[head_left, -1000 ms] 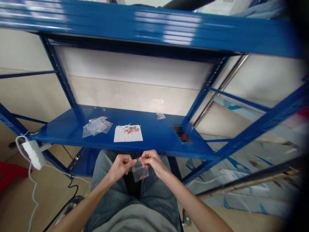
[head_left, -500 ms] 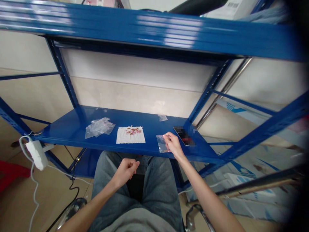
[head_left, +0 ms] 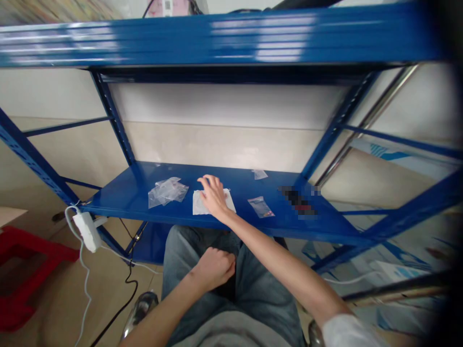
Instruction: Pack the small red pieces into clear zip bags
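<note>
My right hand (head_left: 214, 193) is open above a white cloth (head_left: 198, 206), its fingers apart and pointing toward the back left. The hand covers most of the cloth and the small coloured pieces on it. Right of the cloth, a clear zip bag (head_left: 259, 206) lies flat with small pinkish and yellowish pieces in its lower corner. A pile of clear zip bags (head_left: 168, 192) rests to the left of the cloth. My left hand (head_left: 216, 267) is closed in a fist over my lap, below the shelf edge; the inside of the fist is hidden.
The blue shelf (head_left: 224, 222) has uprights on both sides and a thick beam (head_left: 202, 43) overhead. Another small clear bag (head_left: 259, 174) lies near the back. At right is a dark, pixelated object (head_left: 298, 200). A white power strip (head_left: 87, 231) hangs left, near a red stool (head_left: 32, 255).
My right hand has let go of the zip bag at right and moved left over the cloth. My left hand stays closed at my lap. The view has shifted left.
</note>
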`<act>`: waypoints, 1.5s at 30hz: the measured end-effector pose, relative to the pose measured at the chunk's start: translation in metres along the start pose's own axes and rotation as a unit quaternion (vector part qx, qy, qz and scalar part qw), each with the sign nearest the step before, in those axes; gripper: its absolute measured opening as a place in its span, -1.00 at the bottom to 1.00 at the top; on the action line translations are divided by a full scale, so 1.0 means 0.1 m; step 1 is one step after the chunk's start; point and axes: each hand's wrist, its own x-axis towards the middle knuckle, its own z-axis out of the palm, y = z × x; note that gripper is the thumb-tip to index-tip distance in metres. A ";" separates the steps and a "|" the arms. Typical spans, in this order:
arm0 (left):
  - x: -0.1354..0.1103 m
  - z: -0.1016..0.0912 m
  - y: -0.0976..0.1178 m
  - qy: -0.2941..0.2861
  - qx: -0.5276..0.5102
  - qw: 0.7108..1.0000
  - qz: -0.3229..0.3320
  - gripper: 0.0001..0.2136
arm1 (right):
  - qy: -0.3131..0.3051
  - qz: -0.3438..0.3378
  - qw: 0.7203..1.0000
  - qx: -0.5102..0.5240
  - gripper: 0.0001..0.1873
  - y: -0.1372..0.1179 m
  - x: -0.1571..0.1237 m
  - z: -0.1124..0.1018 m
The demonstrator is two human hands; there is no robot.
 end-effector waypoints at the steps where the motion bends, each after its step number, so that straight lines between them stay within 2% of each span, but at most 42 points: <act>1: -0.01 0.00 -0.01 -0.011 0.013 1.000 0.006 -0.79 | -0.024 -0.035 0.999 0.004 -0.67 -0.11 0.13 0.16; 3: -0.03 -0.01 -0.04 -0.025 0.028 0.999 0.012 -0.81 | -0.079 -0.081 0.994 0.007 -0.78 -0.25 0.36 0.46; 6: 0.00 -0.05 -0.10 -0.040 0.044 0.998 0.012 -0.84 | -0.139 -0.104 0.984 0.034 -0.77 -0.34 0.61 0.83; 8: 0.04 -0.07 -0.13 -0.046 0.049 0.998 0.014 -0.85 | -0.147 -0.106 0.981 0.062 -0.73 -0.35 0.70 1.01; 11: 0.08 -0.07 -0.14 -0.049 0.048 0.997 0.028 -0.85 | -0.145 -0.086 0.982 0.089 -0.65 -0.33 0.72 1.16; 15: 0.08 -0.04 -0.11 -0.045 0.051 0.997 0.040 -0.86 | -0.146 -0.069 0.982 0.097 -0.60 -0.27 0.66 1.17; 21: 0.06 0.01 -0.06 -0.037 0.054 0.997 0.045 -0.85 | -0.151 -0.093 0.978 0.106 -0.73 -0.23 0.59 0.98; 25: 0.08 -0.01 -0.11 -0.019 0.051 0.998 0.027 -0.84 | -0.102 -0.066 0.987 0.109 -0.76 -0.33 0.63 0.90; 27: 0.09 -0.05 -0.17 -0.002 0.048 0.999 -0.006 -0.84 | -0.084 -0.049 0.990 0.106 -0.65 -0.39 0.67 0.92; 29: 0.10 -0.10 -0.24 0.023 0.044 0.998 -0.044 -0.83 | -0.097 -0.031 0.991 0.092 -0.58 -0.45 0.72 0.98; 33: 0.10 -0.16 -0.33 0.063 0.032 0.993 -0.091 -0.80 | -0.162 0.021 0.982 0.090 -0.80 -0.51 0.77 1.14; 39: 0.10 -0.11 -0.32 0.059 0.025 0.995 -0.075 -0.77 | -0.186 0.055 0.976 0.104 -0.80 -0.52 0.73 1.25; 43: 0.10 -0.07 -0.29 0.062 0.014 0.996 -0.070 -0.79 | -0.198 0.054 0.975 0.083 -0.88 -0.54 0.71 1.22; 45: 0.09 -0.07 -0.28 0.061 0.002 0.996 -0.068 -0.79 | -0.190 0.051 0.977 0.078 -0.83 -0.56 0.73 1.18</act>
